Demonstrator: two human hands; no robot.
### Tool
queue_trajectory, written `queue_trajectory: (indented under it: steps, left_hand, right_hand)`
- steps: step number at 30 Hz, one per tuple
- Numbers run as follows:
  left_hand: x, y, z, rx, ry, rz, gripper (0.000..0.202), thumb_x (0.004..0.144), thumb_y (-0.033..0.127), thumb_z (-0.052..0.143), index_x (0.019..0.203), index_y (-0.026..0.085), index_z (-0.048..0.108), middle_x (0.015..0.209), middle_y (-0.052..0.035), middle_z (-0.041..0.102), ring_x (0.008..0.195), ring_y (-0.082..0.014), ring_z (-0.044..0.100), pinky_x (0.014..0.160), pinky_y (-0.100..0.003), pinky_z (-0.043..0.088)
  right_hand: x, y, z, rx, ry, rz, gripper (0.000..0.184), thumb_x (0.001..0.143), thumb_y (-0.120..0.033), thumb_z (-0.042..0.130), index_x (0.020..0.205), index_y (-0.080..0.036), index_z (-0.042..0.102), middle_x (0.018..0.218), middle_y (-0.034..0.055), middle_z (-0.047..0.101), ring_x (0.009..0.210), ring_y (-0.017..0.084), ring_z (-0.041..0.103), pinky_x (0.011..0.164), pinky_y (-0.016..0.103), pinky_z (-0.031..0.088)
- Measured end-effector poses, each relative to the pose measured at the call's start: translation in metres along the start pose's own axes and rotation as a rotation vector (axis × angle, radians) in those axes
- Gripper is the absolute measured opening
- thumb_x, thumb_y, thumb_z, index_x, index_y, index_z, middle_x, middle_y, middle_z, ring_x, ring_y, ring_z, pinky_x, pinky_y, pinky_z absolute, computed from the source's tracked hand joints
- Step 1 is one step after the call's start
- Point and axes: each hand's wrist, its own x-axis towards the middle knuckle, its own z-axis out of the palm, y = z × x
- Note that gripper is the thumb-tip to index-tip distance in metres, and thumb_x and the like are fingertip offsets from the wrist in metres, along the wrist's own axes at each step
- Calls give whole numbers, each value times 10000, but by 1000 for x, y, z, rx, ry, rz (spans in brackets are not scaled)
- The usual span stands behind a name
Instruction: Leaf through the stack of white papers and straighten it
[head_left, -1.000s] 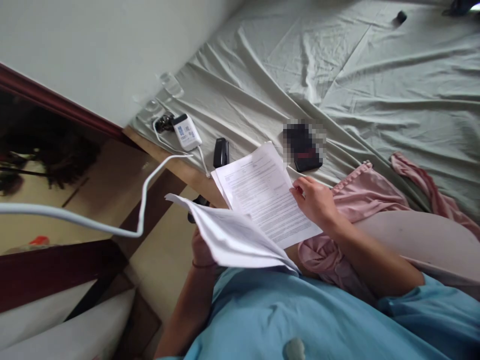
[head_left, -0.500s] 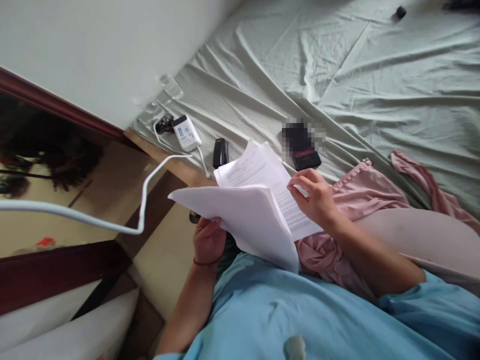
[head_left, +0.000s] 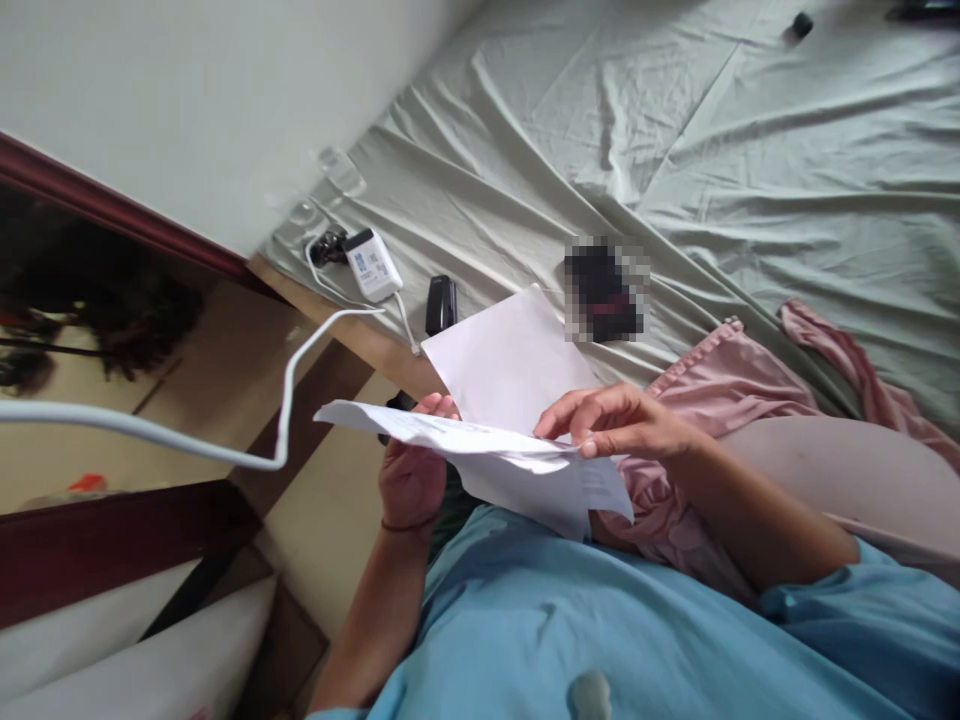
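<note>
Across the bed (head_left: pixel 750 150) a pale green sheet lies creased in long folds, running up to a plain light wall (head_left: pixel 187 90) on the left. Along the bed's near edge sit a white charger (head_left: pixel 373 264) with its white cable (head_left: pixel 285 400) looping out over the floor, a small black stapler-like object (head_left: pixel 442 304), and a dark blurred item (head_left: pixel 604 290) further in. Pink cloth (head_left: pixel 720 400) is bunched just beside the person's lap, trailing right across the sheet. Beyond the bed's wooden edge the tan floor (head_left: pixel 330 500) drops away, bordered by dark red wood trim (head_left: pixel 112 540); most open space lies over the far sheet, which is bare but for a small dark object (head_left: pixel 801 24) near the top.

Held over the lap and the bed's edge are the papers (head_left: pixel 510 400): one blank sheet stands up behind, others fold flat toward the camera. The left hand (head_left: pixel 412 470) supports them from below, its grip partly hidden by the paper. The right hand (head_left: pixel 619 425) pinches the folded sheets' right edge between thumb and fingers
</note>
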Motion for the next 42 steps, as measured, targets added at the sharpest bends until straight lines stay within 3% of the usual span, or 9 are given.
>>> queue_trajectory:
  steps: [4, 7, 11, 16, 20, 24, 28, 36, 42]
  left_hand:
    - [3, -3, 2, 37, 76, 17, 367, 685, 200, 874, 1038, 236, 778, 1112, -40, 757, 1078, -200, 681, 1014, -329, 526]
    - [10, -7, 7, 58, 172, 7, 386, 663, 197, 884, 1019, 226, 738, 1046, -18, 761, 966, -168, 692, 922, -298, 544]
    - [18, -13, 14, 106, 236, -35, 461, 621, 230, 888, 1010, 206, 641, 1001, -21, 741, 913, -185, 690, 893, -351, 548]
    - [18, -15, 27, 125, 315, -26, 540, 582, 228, 888, 1025, 205, 580, 985, -22, 724, 940, -188, 675, 988, -407, 508]
    - [9, -12, 43, 118, 254, -77, 523, 595, 250, 889, 1033, 191, 610, 1093, -48, 719, 1067, -212, 651, 1060, -413, 467]
    - [-1, -8, 49, 222, 146, -65, 430, 670, 298, 858, 1027, 185, 647, 1102, -45, 707, 1114, -217, 621, 1069, -372, 449]
    - [-7, -2, 41, 317, 174, 14, 522, 677, 306, 862, 1143, 182, 661, 1155, -64, 689, 1119, -214, 609, 1017, -340, 463]
    - [-6, 3, 44, 313, 120, -57, 559, 674, 350, 878, 1147, 161, 649, 1153, -84, 702, 1123, -235, 627, 1042, -379, 460]
    - [6, -8, 50, 315, 182, -83, 581, 594, 360, 910, 1069, 159, 642, 1083, -70, 728, 1016, -240, 666, 1037, -425, 477]
  right_hand:
    - [1, 8, 1, -33, 300, 62, 173, 908, -349, 734, 922, -182, 690, 1026, 52, 729, 889, 143, 667, 813, 284, 529]
    - [3, 16, -2, -246, 559, 91, 282, 956, -475, 643, 991, -197, 666, 821, -12, 635, 686, 96, 551, 644, 216, 445]
    - [5, 23, -10, -559, 692, 132, 382, 966, -541, 568, 1103, -188, 614, 761, -12, 602, 644, 114, 517, 602, 239, 402]
    - [3, 29, -16, -880, 740, 241, 286, 886, -364, 638, 1118, -197, 627, 748, -11, 630, 653, 140, 554, 663, 271, 426]
    - [2, 27, -17, -1048, 754, 308, 249, 900, -282, 580, 1120, -203, 664, 749, 3, 659, 668, 159, 594, 678, 277, 430]
    - [3, 23, -14, -1287, 769, 383, 291, 940, -257, 533, 1190, -195, 668, 987, 87, 750, 884, 239, 674, 741, 320, 462]
    - [4, 21, -10, -1499, 749, 478, 350, 965, -295, 531, 1269, -165, 647, 1150, 138, 729, 1087, 323, 647, 780, 371, 482]
    - [6, 22, -11, -1271, 740, 492, 462, 950, -327, 544, 1373, -145, 587, 1233, 133, 715, 1026, 293, 676, 857, 379, 488]
    - [7, 16, -17, -1103, 688, 630, 434, 868, -384, 649, 1240, -161, 647, 923, 75, 714, 789, 217, 618, 700, 298, 404]
